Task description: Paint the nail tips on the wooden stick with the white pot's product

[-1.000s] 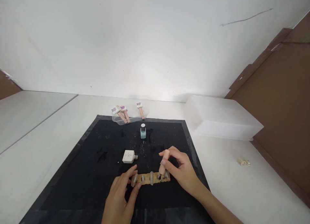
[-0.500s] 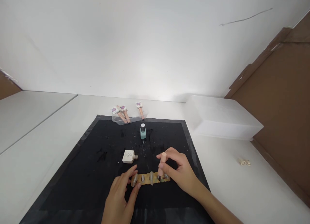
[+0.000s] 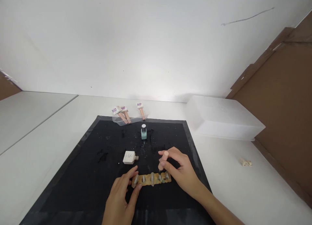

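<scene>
**Brush cap held over a strip of false nails**

A tan strip (image 3: 151, 180) lies on the black mat (image 3: 80, 173), near its front edge, with five pale false nails (image 3: 152, 178) standing in a row along it. The right hand (image 3: 181, 171) pinches a pink brush cap (image 3: 163, 159) between thumb and fingertips, fingers closed round it, its lower end just over the fourth nail from the left. The left hand (image 3: 120, 199) rests at the strip's left end, fingers loosely curled, thumb and forefinger touching that end. Behind the strip lies one square white bottle (image 3: 129, 157) on its side, and farther back one teal bottle (image 3: 143, 132) stands upright. At the mat's far edge a clear tray (image 3: 122, 121) holds three pink tubes (image 3: 125, 114). One frosted plastic box (image 3: 223, 118) sits on the white worktop (image 3: 243, 192) to the right.
</scene>
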Motion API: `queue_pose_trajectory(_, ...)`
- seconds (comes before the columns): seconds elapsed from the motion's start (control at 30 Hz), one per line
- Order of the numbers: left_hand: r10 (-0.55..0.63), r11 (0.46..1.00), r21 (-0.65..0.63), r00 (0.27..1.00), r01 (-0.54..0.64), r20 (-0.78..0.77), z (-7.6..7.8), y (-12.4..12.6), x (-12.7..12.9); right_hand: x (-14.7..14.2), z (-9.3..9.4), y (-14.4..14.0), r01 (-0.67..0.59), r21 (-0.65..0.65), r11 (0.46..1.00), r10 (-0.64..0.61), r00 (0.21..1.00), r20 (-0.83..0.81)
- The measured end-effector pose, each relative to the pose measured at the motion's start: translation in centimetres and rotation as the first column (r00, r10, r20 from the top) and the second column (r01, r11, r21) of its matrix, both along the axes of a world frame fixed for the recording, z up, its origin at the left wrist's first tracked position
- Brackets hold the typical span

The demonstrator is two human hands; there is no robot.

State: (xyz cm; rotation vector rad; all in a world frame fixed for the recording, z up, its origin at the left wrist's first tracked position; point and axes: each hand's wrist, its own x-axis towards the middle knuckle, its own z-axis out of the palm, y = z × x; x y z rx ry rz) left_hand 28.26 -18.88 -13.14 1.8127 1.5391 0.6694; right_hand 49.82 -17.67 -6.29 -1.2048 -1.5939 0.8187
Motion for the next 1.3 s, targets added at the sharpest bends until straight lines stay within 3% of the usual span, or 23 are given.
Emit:
queue_pose_trajectory(0.23,0.011,1.000,0.010,1.000,-0.012,0.012,0.0,0.0,-0.1,0.1,-0.1,0.1,-0.041,-0.028,0.999,0.041,0.999,-0.006)
queue_pose_trajectory(0.43,0.011,1.000,0.002,1.000,-0.011,0.019,0.3,-0.1,0.1,0.1,-0.2,0.4,0.058,-0.002,0.998,-0.058,0.998,-0.015)
queue_pose_trajectory(0.87,-0.021,0.998,0.054,1.000,0.020,0.022,0.1,0.0,0.0,-0.4,0.1,-0.4,-0.076,-0.029,0.997,0.072,0.990,-0.120)
queue_pose_trajectory(1.1,-0.058,0.988,0.148,0.997,0.049,0.055,0.5,-0.2,0.1,-1.5,0.7,-1.4,-0.184,-0.010,0.983,0.183,0.981,-0.060)
queue_pose_trajectory(1.3,-0.051,0.982,0.186,0.998,0.043,0.042,0.8,-0.1,0.1,-1.6,0.2,-1.3,-0.150,-0.007,0.989,0.150,0.989,-0.019)
